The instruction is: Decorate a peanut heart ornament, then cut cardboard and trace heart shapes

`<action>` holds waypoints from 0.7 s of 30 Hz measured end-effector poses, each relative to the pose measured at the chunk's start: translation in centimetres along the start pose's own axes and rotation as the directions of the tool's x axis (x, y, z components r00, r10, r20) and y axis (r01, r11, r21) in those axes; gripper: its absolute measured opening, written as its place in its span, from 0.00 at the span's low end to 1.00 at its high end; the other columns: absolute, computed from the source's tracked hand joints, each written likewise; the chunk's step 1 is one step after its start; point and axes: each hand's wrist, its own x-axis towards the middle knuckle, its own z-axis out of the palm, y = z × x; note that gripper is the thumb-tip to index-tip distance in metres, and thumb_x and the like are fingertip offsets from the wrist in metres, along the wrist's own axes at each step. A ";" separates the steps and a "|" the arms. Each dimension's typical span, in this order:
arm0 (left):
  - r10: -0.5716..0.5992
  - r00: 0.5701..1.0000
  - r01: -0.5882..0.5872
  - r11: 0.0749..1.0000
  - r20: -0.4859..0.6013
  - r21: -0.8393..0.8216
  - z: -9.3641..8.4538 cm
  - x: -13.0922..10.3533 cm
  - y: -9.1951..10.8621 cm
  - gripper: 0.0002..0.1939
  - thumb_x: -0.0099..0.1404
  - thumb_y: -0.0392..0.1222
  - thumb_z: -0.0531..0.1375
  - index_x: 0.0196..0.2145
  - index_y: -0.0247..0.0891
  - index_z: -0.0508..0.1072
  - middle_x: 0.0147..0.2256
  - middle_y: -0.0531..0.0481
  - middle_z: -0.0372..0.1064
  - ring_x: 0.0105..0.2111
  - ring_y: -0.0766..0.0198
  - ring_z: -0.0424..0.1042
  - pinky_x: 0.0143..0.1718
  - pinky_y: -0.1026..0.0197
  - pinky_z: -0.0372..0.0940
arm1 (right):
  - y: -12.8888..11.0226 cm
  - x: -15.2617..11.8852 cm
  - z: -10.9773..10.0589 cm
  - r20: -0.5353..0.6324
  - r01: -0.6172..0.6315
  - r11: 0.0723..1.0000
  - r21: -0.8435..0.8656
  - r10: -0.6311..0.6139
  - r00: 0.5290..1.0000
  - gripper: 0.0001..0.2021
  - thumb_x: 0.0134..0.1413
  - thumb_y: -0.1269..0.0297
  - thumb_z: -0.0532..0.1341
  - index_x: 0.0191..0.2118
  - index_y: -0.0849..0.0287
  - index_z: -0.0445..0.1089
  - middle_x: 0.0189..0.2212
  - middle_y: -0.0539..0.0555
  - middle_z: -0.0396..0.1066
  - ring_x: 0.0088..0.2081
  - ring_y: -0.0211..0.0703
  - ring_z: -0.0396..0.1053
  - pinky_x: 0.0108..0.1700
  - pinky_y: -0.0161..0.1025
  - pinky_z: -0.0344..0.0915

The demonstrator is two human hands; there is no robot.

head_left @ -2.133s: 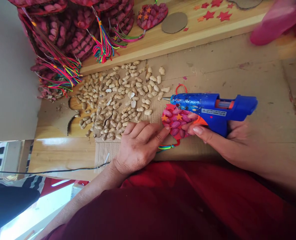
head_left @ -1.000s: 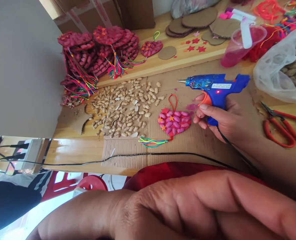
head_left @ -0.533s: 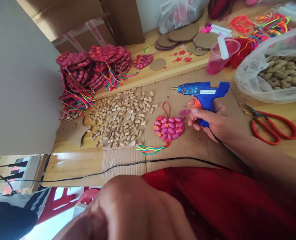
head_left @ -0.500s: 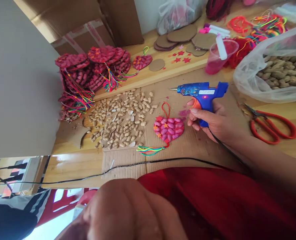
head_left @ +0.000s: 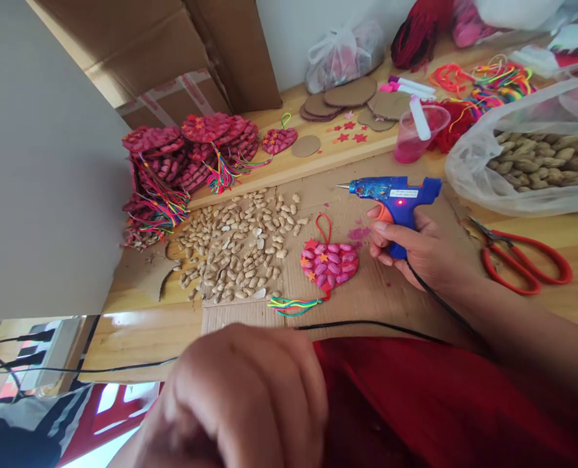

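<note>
Around the blue hot-glue gun (head_left: 379, 187) we wrap our right hand (head_left: 415, 244), fingers curled on the grip by the orange trigger; whether we squeeze it, we cannot tell. Its nozzle points to nine o'clock, apart from everything. The red lamp glows, so we judge the metal tip hot and the plastic grip the safe hold. The gun looks light and rigid.

The pink peanut-covered ornament (head_left: 330, 266) lies flat on the cardboard sheet (head_left: 381, 289), at seven to eight o'clock from the gun. It seems light, stiff-backed, its shells brittle; the rim or red loop (head_left: 323, 224) suits a pinch. At seven o'clock from it, our blurred left hand (head_left: 244, 396) curls, fingers together, contents hidden.
</note>
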 end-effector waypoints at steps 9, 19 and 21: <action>0.173 0.916 -0.104 0.974 -0.361 0.203 -7.6 5.4 -2.1 0.17 0.74 0.49 0.57 0.31 0.40 0.77 0.25 0.51 0.67 0.28 0.64 0.67 0.33 0.60 0.62 | 0.2 0.2 -0.2 -0.081 -0.042 0.997 0.059 0.047 0.996 0.24 0.41 0.50 0.74 0.41 0.57 0.69 0.17 0.42 0.61 0.20 0.35 0.62 0.20 0.32 0.52; 0.263 0.892 0.150 0.593 -0.366 0.791 -15.3 18.0 -3.2 0.15 0.70 0.43 0.58 0.50 0.37 0.77 0.45 0.45 0.79 0.44 0.59 0.77 0.49 0.58 0.70 | 0.9 0.7 -0.5 -0.109 -0.057 0.992 0.114 0.069 0.992 0.25 0.44 0.47 0.73 0.42 0.58 0.69 0.18 0.43 0.62 0.21 0.35 0.62 0.20 0.31 0.53; 0.253 0.906 0.185 0.486 -0.340 0.854 -16.1 20.7 -3.6 0.13 0.69 0.37 0.58 0.48 0.39 0.79 0.48 0.45 0.78 0.49 0.57 0.75 0.56 0.55 0.67 | 1.1 0.8 -0.7 -0.118 -0.061 0.991 0.115 0.075 0.990 0.26 0.44 0.47 0.74 0.43 0.59 0.70 0.18 0.43 0.61 0.21 0.35 0.62 0.20 0.31 0.53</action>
